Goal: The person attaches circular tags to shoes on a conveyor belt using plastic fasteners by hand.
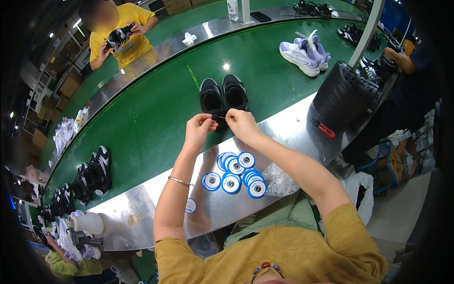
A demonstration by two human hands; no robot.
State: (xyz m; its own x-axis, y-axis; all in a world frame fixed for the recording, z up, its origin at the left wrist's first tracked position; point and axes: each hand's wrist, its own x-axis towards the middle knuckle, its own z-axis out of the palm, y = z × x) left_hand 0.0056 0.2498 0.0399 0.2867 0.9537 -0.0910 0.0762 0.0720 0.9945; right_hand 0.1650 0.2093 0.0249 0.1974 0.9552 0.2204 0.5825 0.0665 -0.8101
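Observation:
A pair of black sneakers, the left shoe (211, 96) and the right shoe (235, 93), stands on the green belt with the heels toward me. Close behind the heels, my left hand (200, 127) pinches a small black tab (214, 117); whether it is joined to the left shoe I cannot tell. Beside it, the fingers of my right hand (242, 125) are closed on a thin strand (222, 117) that reaches toward the tab. Between my forearms, round blue-rimmed tags (231, 183) lie in loose piles on the metal ledge, with a crumpled clear plastic bag (281, 180) alongside.
Lavender-white sneakers (302, 56) stand farther right on the belt. A black padded roll (344, 98) and red tool (326, 130) are at the right ledge. More black shoes (97, 169) and a white-topped bottle (88, 223) are left. Across the belt, a person (124, 35) holds a shoe.

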